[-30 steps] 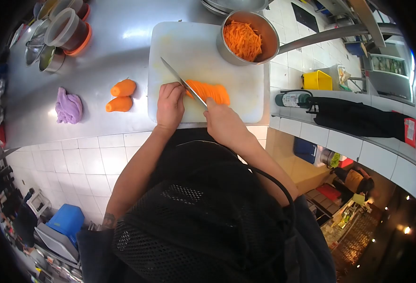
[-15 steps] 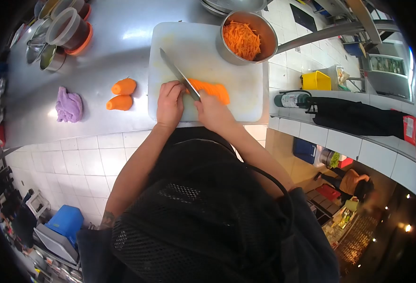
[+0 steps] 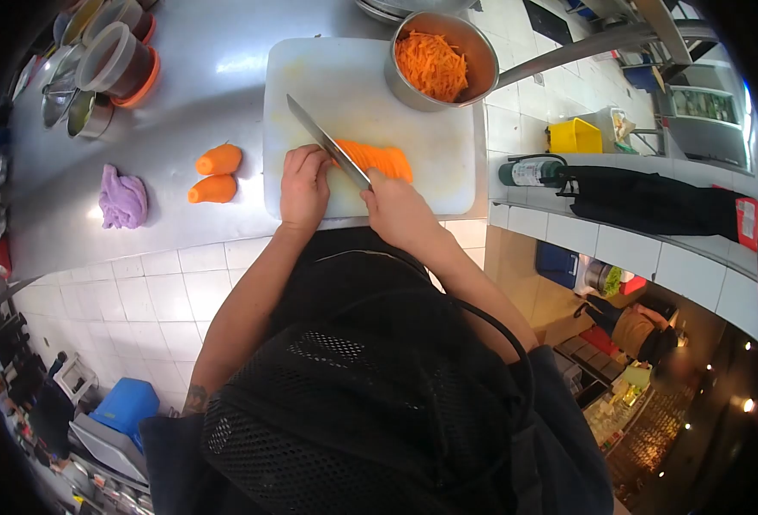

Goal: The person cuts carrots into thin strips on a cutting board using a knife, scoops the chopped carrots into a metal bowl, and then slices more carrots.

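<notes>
My right hand [image 3: 400, 208] grips the handle of a kitchen knife [image 3: 317, 130]. The blade slants up and left across a white cutting board [image 3: 310, 73]. Just right of the blade, a row of thin carrot slices [image 3: 386, 161] lies fanned out. My left hand [image 3: 303, 187] is left of the blade, fingers curled and close together at the carrot's end, which they mostly hide. At the board's top right corner stands a steel saucepan [image 3: 485, 69] holding shredded carrot [image 3: 430, 67].
Two peeled carrot pieces [image 3: 216, 174] and a crumpled purple cloth [image 3: 123, 197] rest on the steel counter [image 3: 199, 103] to the left. Containers [image 3: 117, 64] stand at its far left. The saucepan's long handle [image 3: 576, 58] extends right. Another person [image 3: 641, 330] is at lower right.
The knife has shifted slightly right and toward me relative to the board, its handle most. My left hand has stayed at the carrot's end. The whole view has moved a little.
</notes>
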Demonstrator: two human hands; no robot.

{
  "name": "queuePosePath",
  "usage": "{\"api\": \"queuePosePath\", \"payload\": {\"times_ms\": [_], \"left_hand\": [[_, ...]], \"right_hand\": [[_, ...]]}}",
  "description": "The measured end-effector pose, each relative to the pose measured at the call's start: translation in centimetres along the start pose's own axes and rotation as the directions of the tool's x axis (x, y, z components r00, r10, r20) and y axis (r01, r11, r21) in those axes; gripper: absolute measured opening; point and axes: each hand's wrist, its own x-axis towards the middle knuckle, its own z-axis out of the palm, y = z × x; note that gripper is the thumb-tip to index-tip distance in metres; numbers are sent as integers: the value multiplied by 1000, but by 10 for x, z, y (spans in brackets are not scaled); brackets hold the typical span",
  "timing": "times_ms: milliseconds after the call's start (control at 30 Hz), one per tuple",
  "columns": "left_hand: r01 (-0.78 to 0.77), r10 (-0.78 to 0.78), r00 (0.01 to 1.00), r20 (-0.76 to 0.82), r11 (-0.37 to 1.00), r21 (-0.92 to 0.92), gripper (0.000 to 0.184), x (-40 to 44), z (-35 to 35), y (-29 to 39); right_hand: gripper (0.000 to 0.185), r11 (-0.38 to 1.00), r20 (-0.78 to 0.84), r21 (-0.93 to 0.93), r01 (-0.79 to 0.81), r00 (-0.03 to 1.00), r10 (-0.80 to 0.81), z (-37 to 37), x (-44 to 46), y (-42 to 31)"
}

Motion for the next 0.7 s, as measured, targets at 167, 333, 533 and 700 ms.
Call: {"api": "queuePosePath", "payload": {"times_ms": [167,333,533,700], "left_hand": [[18,-18,1000,-5,1000,2,12,0,0,2],[4,-4,1000,-28,1000,-9,12,1,0,1],[34,-34,999,-9,999,-32,11,-1,1,-2],[61,-59,998,28,997,-53,10,1,0,-3]], "right_hand": [[19,999,52,-33,2,999,0,-1,6,-2],[19,1000,14,-2,24,1000,-24,19,20,5],[17,999,-22,-4,-34,999,34,38,27,4],[24,1000,-79,-15,-21,997,20,43,29,13]]}}
